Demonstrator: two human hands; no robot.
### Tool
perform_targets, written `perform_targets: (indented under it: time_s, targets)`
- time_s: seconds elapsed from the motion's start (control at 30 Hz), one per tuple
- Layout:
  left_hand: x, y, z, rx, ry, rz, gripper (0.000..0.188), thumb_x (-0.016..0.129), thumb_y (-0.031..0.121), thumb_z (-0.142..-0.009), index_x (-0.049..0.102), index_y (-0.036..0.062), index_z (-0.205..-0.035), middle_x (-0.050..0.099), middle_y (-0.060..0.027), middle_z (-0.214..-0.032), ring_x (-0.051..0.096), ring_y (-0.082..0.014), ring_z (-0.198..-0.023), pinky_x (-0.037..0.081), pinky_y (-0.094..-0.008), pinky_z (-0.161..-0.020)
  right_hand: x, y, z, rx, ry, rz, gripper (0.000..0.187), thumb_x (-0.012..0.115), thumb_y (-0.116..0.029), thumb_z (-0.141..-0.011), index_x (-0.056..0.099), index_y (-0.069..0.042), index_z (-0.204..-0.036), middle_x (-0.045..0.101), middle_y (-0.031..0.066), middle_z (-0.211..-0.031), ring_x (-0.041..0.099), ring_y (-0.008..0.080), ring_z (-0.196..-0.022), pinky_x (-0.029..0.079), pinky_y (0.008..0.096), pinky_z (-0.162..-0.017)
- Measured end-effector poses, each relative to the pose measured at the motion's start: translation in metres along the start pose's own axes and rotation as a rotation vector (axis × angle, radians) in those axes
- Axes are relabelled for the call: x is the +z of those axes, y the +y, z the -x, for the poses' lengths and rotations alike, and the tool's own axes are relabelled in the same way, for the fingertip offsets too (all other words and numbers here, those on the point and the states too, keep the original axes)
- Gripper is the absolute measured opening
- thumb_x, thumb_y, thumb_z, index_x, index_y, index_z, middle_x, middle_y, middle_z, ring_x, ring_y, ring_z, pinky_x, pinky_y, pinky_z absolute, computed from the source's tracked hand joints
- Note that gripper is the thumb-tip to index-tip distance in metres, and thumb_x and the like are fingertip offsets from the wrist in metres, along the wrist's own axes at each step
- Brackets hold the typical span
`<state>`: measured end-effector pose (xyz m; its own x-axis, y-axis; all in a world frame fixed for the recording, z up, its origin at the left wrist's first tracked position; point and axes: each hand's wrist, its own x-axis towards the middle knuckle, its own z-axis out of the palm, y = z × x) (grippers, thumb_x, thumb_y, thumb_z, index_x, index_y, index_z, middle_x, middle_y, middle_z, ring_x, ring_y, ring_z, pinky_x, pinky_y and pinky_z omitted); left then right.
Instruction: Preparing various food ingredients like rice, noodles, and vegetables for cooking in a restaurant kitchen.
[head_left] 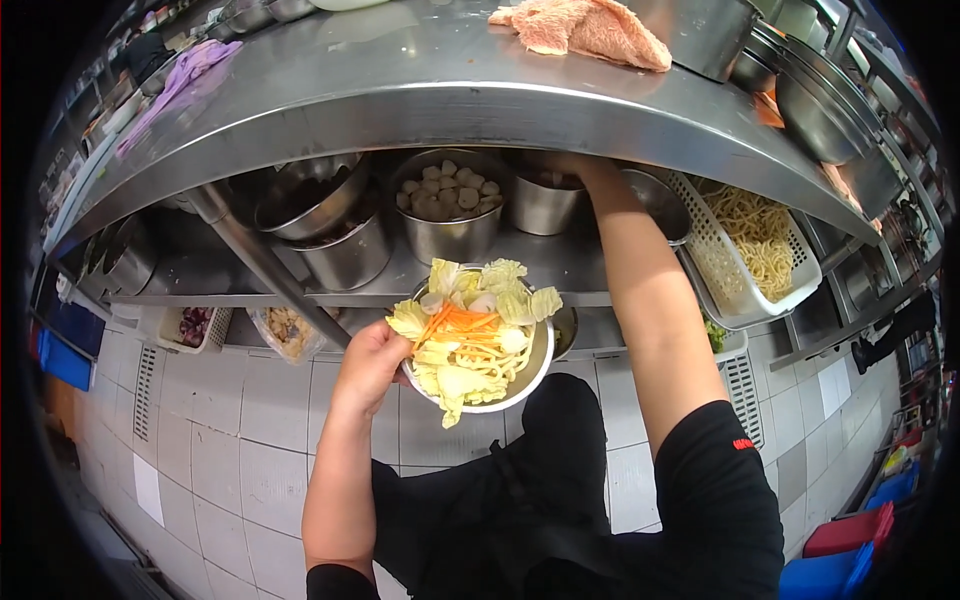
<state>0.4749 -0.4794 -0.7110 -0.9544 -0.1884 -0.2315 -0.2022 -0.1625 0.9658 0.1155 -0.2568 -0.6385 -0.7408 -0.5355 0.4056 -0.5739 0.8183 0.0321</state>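
My left hand (pixel 374 362) grips the left rim of a round metal bowl (pixel 545 358), held in front of my knees. In it lie pale cabbage leaves (pixel 508 275), orange carrot strips (pixel 458 322) and thick yellow noodles (pixel 505 350). Under the counter, my right hand (pixel 577 167) reaches over a steel pot (pixel 543 208); its fingers are hidden in the pot's shadow, so what they touch does not show. Just left of that pot stands another steel pot (pixel 452 238) full of round white balls (pixel 450 193). To the right of my forearm is a metal bowl (pixel 655 205).
The steel counter's front edge (pixel 470 100) overhangs the pots. A white basket of noodles (pixel 728 270) stands at the right. Stacked pots (pixel 345 255) and a slanting metal leg (pixel 250 245) are at the left. An orange cloth (pixel 585 32) lies on top.
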Motion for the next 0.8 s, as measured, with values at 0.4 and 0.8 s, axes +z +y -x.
perform_targets:
  time_s: [0.4,0.8]
  targets:
    - [0.002,-0.008,0.0,0.004,-0.018,-0.06,0.026,0.052,0.015,-0.086,0.06,-0.0015,-0.105,0.066,-0.0061,-0.087,0.063,-0.0113,-0.063,0.05,-0.0232,-0.05,-0.052,-0.035,0.042,0.252,-0.36,-1.936,0.023,0.046,-0.019,-0.096,0.058,-0.001,-0.104,0.06,0.0098,-0.072,0.048,0.013,-0.048,0.038,0.0234,-0.04]
    - [0.018,0.009,-0.005,0.012,-0.044,-0.001,0.027,0.052,0.011,-0.082,0.06,-0.0025,-0.104,0.064,-0.0059,-0.084,0.061,-0.0112,-0.063,0.049,-0.024,-0.051,-0.085,-0.154,0.174,0.073,-0.281,-1.563,0.037,0.044,-0.028,-0.101,0.054,0.002,-0.12,0.065,0.01,-0.088,0.063,0.0152,-0.082,0.051,0.0279,-0.075]
